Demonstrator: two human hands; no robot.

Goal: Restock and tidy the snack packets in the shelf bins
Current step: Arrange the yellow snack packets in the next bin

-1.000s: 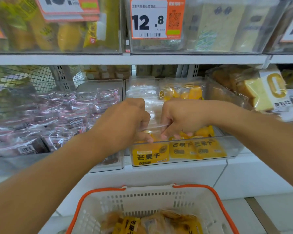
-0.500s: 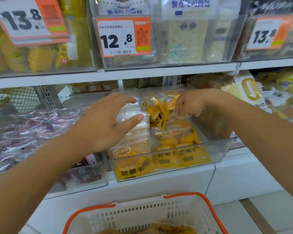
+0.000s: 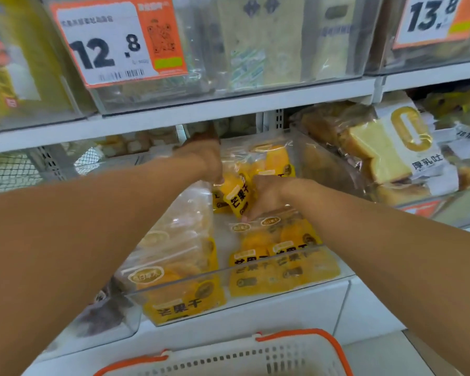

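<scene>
Tidying is judged underway: an upright mango packet (image 3: 235, 195) at frame centre is gripped by right hand (image 3: 266, 198) and left hand (image 3: 205, 158), to be seated next in the clear bin (image 3: 228, 275).

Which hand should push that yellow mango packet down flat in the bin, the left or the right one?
Probably the right hand. It already grips the standing yellow packet at its lower side, just above the flat packets in the clear bin. The left hand reaches further back, touching the packet's top.
</scene>
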